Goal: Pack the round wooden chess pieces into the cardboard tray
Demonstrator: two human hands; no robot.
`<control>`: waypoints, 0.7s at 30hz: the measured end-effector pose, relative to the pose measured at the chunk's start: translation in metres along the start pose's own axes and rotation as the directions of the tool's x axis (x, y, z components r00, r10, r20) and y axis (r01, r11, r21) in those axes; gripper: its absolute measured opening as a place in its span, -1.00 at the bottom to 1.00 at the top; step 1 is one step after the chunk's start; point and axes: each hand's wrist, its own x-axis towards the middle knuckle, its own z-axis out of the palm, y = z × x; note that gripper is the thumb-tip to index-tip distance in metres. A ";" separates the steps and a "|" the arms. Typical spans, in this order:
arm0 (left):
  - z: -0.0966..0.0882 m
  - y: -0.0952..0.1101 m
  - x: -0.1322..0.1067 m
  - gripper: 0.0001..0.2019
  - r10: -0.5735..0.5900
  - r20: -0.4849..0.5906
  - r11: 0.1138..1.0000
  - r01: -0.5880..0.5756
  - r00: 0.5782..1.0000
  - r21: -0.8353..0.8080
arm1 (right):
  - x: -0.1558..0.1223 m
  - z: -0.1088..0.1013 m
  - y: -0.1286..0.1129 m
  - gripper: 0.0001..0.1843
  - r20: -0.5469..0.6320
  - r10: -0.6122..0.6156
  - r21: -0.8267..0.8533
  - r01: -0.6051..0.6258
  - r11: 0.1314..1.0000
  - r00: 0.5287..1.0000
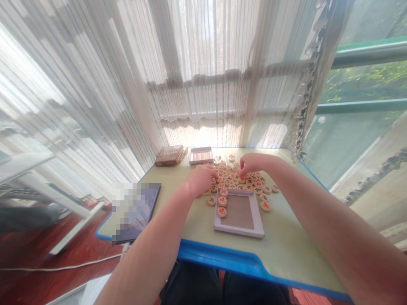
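Several round wooden chess pieces (239, 180) with red and dark characters lie scattered on a pale table with a blue rim (219, 256). My left hand (201, 180) rests on the left side of the pile, fingers curled down onto the pieces. My right hand (251, 164) is at the far side of the pile, fingers bent and pinched over a piece. An empty shallow tray with a pale lilac frame (239, 231) lies just in front of the pile, between my forearms.
A wooden box (170, 155) and a second shallow tray (201, 155) sit at the table's far edge. A dark tablet (141, 212) lies at the left corner. Sheer striped curtains (203, 76) hang close behind the table. A white cable (60, 267) runs over the red floor.
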 end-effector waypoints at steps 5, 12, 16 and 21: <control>0.003 -0.004 0.002 -0.52 -0.123 -0.165 0.991 0.111 0.979 -0.079 | 0.006 0.008 -0.007 -0.68 -0.176 -0.094 0.118 0.116 0.986 0.980; 0.016 -0.011 0.012 -0.56 -0.235 -0.145 0.972 0.230 0.961 -0.052 | 0.013 0.029 -0.031 -0.68 -0.227 -0.193 0.094 0.219 0.971 0.955; 0.017 -0.008 0.013 -0.48 -0.312 -0.144 0.950 0.312 0.939 -0.024 | 0.016 0.027 -0.023 -0.67 -0.286 -0.208 0.108 0.247 0.963 0.935; 0.018 -0.008 0.014 -0.52 -0.273 -0.169 0.962 0.272 0.947 -0.031 | 0.022 0.027 0.000 -0.62 -0.347 -0.111 0.131 0.165 0.978 0.931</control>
